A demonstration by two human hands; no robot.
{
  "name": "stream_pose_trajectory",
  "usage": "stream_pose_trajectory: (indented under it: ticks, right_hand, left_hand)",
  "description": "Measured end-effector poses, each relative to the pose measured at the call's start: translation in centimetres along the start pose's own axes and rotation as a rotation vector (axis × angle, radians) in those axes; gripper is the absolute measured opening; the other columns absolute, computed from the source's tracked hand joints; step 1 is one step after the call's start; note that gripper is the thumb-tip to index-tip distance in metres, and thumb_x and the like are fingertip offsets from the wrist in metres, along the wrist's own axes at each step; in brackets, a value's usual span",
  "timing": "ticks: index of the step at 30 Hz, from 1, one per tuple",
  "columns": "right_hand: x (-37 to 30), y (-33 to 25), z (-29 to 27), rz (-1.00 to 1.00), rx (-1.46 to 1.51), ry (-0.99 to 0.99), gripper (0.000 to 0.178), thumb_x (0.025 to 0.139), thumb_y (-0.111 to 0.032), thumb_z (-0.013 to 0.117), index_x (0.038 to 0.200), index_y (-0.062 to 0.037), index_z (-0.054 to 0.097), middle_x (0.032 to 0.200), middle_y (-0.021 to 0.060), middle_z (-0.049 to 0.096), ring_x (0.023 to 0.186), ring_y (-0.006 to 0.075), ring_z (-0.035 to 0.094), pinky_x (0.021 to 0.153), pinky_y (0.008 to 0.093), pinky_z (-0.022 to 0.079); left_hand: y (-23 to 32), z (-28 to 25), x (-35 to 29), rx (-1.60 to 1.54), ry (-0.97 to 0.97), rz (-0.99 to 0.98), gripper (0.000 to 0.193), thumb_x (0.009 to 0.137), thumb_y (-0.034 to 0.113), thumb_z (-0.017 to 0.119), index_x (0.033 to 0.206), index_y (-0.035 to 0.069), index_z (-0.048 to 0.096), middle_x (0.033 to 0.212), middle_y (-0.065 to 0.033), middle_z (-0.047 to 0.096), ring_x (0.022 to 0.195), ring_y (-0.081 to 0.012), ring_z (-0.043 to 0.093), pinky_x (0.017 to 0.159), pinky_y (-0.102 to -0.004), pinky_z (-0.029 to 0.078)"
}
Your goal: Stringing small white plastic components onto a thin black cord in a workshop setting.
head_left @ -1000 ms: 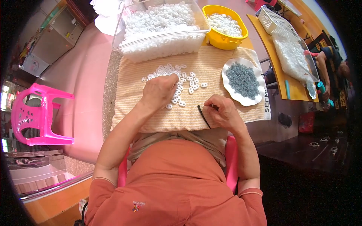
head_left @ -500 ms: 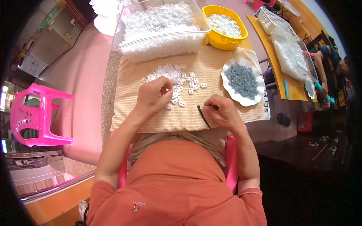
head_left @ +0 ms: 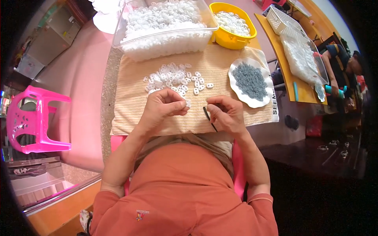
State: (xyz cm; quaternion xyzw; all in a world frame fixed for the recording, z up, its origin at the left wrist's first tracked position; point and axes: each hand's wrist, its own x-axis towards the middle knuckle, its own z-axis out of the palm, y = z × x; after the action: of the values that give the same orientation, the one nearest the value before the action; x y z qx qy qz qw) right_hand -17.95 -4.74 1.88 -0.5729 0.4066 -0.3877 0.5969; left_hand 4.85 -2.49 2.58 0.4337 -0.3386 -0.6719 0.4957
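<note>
Between the thumb and fingers of my left hand [head_left: 162, 109] is a small white two-holed plastic piece [head_left: 188, 103], partly covered by the fingertips. My right hand [head_left: 229, 115] is closed round a thin black stick-like tool [head_left: 206, 113], whose lower end shows below the fingers. The two hands are a short way apart above the near part of a striped beige towel [head_left: 130, 118]. Just beyond my left hand, a loose pile of matching white oval pieces [head_left: 169, 76] lies on the towel. A white wavy-edged plate [head_left: 233, 87] of tiny grey parts [head_left: 250, 82] sits beyond my right hand.
At the towel's far side stand a large clear bin [head_left: 165, 36] full of white pieces and a yellow tub [head_left: 232, 42] of similar ones. A pink stool [head_left: 37, 118] is at left. To the right, a person [head_left: 338, 59] sits by another table [head_left: 281, 63].
My left hand has come from the pile toward my right hand, now with a white piece in its fingertips. The right hand has shifted slightly, still holding the black tool.
</note>
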Motion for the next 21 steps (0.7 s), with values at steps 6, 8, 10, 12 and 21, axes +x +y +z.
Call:
stream_pose_trajectory:
  ticks: [6, 8, 10, 12, 21]
  right_hand:
    - [-0.2, 0.0, 2.1, -0.072, 0.019, -0.112, 0.022, 0.090, -0.001, 0.061, 0.111, 0.0026, 0.063, 0.084, 0.0041, 0.063, 0.061, 0.0052, 0.056, 0.052, 0.0183, 0.047]
    - [-0.2, 0.1, 2.1, -0.091, -0.019, -0.142, 0.020, 0.090, -0.002, 0.061, 0.110, 0.0023, 0.064, 0.084, 0.0043, 0.063, 0.061, 0.0052, 0.056, 0.052, 0.0184, 0.047]
    - [-0.3, 0.0, 2.1, -0.103, 0.013, -0.127, 0.018, 0.090, -0.002, 0.061, 0.107, 0.0032, 0.064, 0.085, 0.0050, 0.064, 0.062, 0.0055, 0.057, 0.052, 0.0186, 0.047]
    - [-0.4, -0.1, 2.1, -0.083, 0.005, -0.138, 0.017, 0.090, -0.002, 0.061, 0.106, 0.0037, 0.064, 0.085, 0.0051, 0.064, 0.062, 0.0058, 0.058, 0.053, 0.0187, 0.048]
    - [-0.4, 0.1, 2.0, -0.068, -0.006, -0.166, 0.014, 0.090, 0.001, 0.061, 0.103, 0.0050, 0.063, 0.084, 0.0053, 0.065, 0.069, 0.0074, 0.061, 0.060, 0.0192, 0.051]
  left_hand:
    - [-0.9, 0.8, -0.5, -0.038, -0.130, -0.071, 0.010, 0.085, 0.002, 0.067, 0.091, 0.000, 0.060, 0.086, -0.0093, 0.067, 0.077, -0.0157, 0.067, 0.073, -0.0281, 0.058]
    - [-1.0, 1.0, -0.5, -0.061, -0.137, -0.091, 0.010, 0.085, 0.003, 0.067, 0.092, -0.001, 0.061, 0.086, -0.0088, 0.066, 0.077, -0.0150, 0.066, 0.073, -0.0271, 0.057]
    - [-1.2, 1.1, -0.6, -0.082, -0.141, -0.106, 0.010, 0.085, 0.003, 0.067, 0.092, -0.002, 0.061, 0.086, -0.0083, 0.066, 0.077, -0.0143, 0.065, 0.072, -0.0261, 0.057]
    - [-1.4, 1.1, -0.7, -0.115, -0.154, -0.107, 0.012, 0.086, 0.004, 0.067, 0.094, -0.001, 0.060, 0.088, -0.0079, 0.065, 0.077, -0.0136, 0.065, 0.072, -0.0256, 0.056]
    - [-1.9, 1.4, -1.2, -0.252, -0.166, -0.196, 0.013, 0.089, 0.009, 0.065, 0.098, 0.001, 0.060, 0.092, -0.0062, 0.065, 0.080, -0.0126, 0.065, 0.073, -0.0246, 0.056]
